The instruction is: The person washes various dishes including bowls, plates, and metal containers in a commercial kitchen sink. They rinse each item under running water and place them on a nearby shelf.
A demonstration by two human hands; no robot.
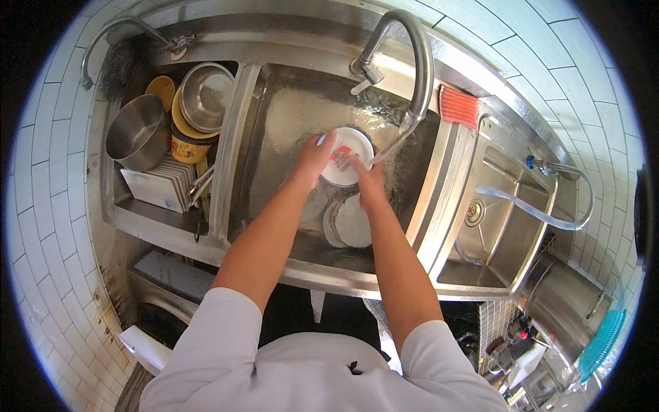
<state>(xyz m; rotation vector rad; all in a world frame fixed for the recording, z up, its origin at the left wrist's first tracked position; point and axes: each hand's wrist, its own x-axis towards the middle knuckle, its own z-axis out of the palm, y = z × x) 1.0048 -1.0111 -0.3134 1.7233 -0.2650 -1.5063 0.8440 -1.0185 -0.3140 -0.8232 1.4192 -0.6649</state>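
Both hands hold a round white dish [355, 140] with a red design in its middle, above the middle sink basin [280, 110]. My left hand [315, 157] grips its left rim, the thumb along the edge. At the lower right rim is my right hand [371, 181], fingers reaching over the dish's inside. Water [395, 145] runs from the curved faucet [423, 67] towards the dish's right side and my right hand. Several white plates [352, 226] lie overlapped on the basin floor below, partly hidden by my right forearm.
In the left basin are steel pots [138, 131], a yellow enamel mug [188, 148] and a row of upright white dishes [157, 185]. A red cloth [458, 106] lies on the right ledge. Beyond it are a smaller sink [507, 247] with a hose [520, 203] and a large steel pot [564, 293].
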